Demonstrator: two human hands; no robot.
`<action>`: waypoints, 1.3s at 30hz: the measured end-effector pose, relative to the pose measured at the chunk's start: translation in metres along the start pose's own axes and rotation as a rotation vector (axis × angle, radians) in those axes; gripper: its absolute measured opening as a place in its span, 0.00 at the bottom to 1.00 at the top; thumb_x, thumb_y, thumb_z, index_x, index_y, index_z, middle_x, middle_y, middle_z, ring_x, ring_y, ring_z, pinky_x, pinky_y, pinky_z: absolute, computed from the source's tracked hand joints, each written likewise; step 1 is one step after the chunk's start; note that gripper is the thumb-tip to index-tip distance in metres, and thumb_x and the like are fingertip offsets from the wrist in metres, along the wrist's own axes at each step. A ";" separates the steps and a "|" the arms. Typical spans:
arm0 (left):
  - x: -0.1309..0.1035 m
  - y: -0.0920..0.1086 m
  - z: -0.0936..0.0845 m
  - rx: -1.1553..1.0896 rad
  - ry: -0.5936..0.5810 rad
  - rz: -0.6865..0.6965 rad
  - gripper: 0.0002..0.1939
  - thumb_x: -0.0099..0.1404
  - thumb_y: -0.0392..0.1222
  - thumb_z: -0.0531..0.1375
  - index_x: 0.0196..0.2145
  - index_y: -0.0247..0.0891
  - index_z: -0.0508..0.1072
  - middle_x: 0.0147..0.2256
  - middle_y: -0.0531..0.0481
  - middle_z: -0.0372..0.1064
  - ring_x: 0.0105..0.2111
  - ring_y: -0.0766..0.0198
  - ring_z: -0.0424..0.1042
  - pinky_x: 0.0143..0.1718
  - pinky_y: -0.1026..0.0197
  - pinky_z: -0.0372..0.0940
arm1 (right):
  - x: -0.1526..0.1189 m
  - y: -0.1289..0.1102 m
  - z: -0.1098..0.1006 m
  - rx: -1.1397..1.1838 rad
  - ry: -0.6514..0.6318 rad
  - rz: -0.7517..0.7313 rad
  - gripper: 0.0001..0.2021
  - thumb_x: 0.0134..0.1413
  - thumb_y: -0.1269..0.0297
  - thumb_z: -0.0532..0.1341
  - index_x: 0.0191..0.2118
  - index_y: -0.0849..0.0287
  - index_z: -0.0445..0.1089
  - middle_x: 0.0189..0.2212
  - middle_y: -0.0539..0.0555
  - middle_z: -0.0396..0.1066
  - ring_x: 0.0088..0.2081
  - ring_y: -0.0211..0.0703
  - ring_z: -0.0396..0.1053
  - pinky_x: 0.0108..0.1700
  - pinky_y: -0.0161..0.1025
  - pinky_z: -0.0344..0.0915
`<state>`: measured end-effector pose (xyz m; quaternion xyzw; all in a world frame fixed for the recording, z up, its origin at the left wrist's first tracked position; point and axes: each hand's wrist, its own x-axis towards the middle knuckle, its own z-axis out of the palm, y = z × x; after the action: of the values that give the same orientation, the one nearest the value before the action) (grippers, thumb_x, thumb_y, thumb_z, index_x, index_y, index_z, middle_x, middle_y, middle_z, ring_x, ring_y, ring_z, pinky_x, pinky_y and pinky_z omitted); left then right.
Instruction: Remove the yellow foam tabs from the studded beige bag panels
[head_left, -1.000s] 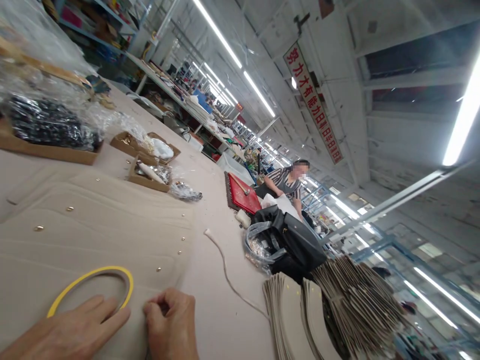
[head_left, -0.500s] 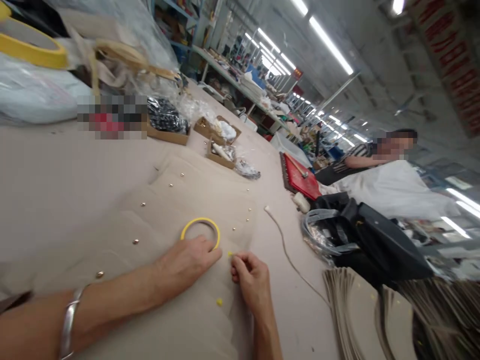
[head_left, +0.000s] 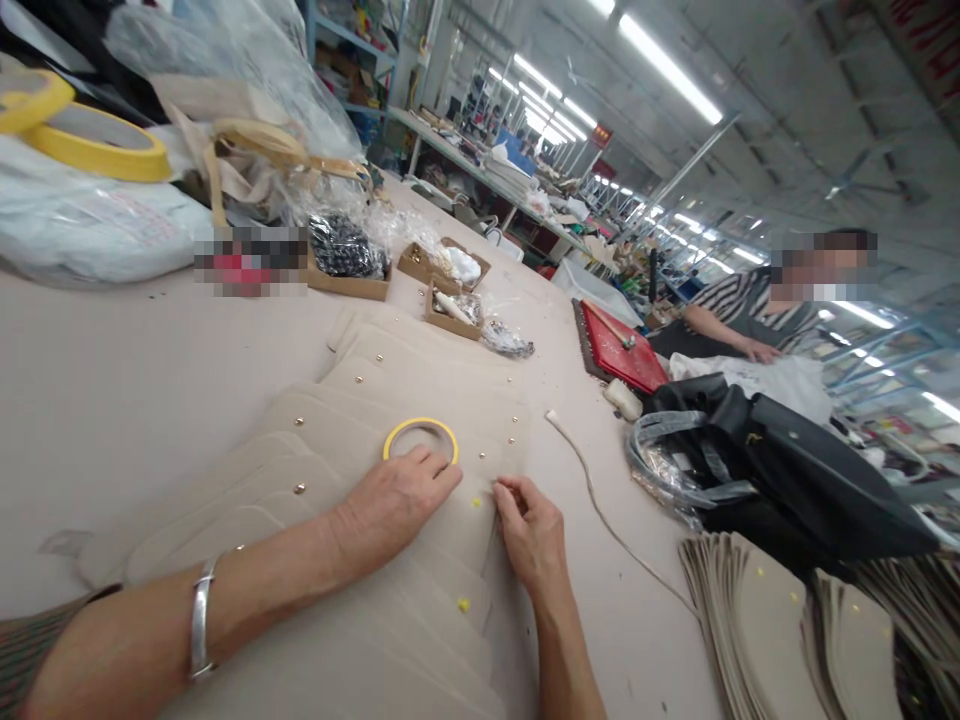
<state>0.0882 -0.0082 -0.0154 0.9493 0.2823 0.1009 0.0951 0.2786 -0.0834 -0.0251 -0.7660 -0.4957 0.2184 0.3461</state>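
Observation:
My left hand point(head_left: 397, 500) lies over the stack of beige panels, its fingers bent over the near rim of a roll of yellow tape point(head_left: 391, 432). At the right edge of the panels, my right hand point(head_left: 531, 530) is closed in a pinch, its fingertips on the edge of a beige panel point(head_left: 431, 545). Left of those fingertips, a small yellow bit of tape point(head_left: 476, 502) sits on the panel. Another yellow bit point(head_left: 463, 605) is nearer to me. The panels overlap in a fan and carry small metal studs point(head_left: 300, 489) along both sides.
Small cardboard boxes point(head_left: 454, 310) of hardware stand at the back, with more yellow tape rolls point(head_left: 105, 145) at far left. To the right lie a cord point(head_left: 592, 490), a red slab point(head_left: 622, 350) with a hammer, a black bag point(head_left: 817, 480) and stacked beige pieces point(head_left: 750, 610). A person sits beyond.
The view has shifted slightly. The yellow bit that was at my right fingertips now lies on the panel, and those fingers are at its edge. My left hand stays at the tape roll.

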 end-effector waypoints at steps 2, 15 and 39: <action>0.005 -0.003 -0.002 0.025 0.007 -0.019 0.08 0.66 0.28 0.51 0.41 0.36 0.67 0.41 0.44 0.69 0.42 0.53 0.65 0.40 0.54 0.64 | 0.008 0.006 0.000 -0.042 0.044 0.022 0.11 0.54 0.57 0.57 0.37 0.58 0.73 0.24 0.49 0.74 0.25 0.39 0.69 0.28 0.33 0.62; -0.002 -0.007 0.004 -0.099 -0.085 0.088 0.09 0.67 0.29 0.50 0.39 0.37 0.68 0.36 0.47 0.68 0.36 0.56 0.64 0.38 0.55 0.60 | 0.024 0.018 0.002 -0.069 -0.002 0.106 0.09 0.49 0.58 0.60 0.28 0.57 0.72 0.18 0.47 0.70 0.20 0.36 0.67 0.24 0.31 0.59; -0.019 -0.005 0.007 -0.326 0.115 0.170 0.12 0.71 0.36 0.50 0.52 0.38 0.59 0.33 0.51 0.72 0.31 0.64 0.73 0.28 0.64 0.60 | -0.033 -0.029 0.013 -0.105 0.029 -0.663 0.09 0.58 0.75 0.54 0.34 0.58 0.70 0.29 0.52 0.72 0.32 0.39 0.69 0.36 0.35 0.65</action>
<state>0.0723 -0.0155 -0.0258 0.9344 0.1861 0.2070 0.2223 0.2387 -0.1015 -0.0119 -0.5829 -0.7235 0.0572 0.3655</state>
